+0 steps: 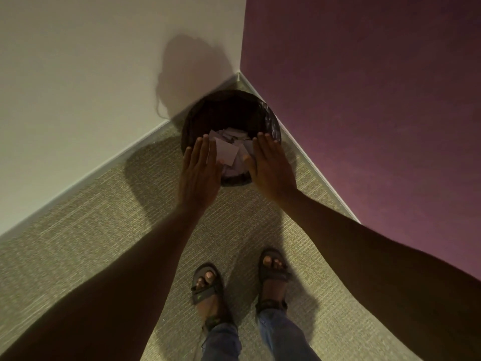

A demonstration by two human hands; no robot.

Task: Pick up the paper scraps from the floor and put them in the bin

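A round bin (229, 105) lined with a dark bag stands in the corner of the room. Several white paper scraps (227, 148) lie or fall inside it, between my hands. My left hand (201, 170) hovers flat over the bin's left front rim, fingers straight and apart from the scraps. My right hand (269, 166) hovers flat over the right front rim, palm down, holding nothing. No scraps show on the carpet (104, 230) in view.
A cream wall (91, 74) meets a purple wall (364, 100) right behind the bin. White skirting runs along both. My two sandalled feet (239, 282) stand on the carpet just in front of the bin.
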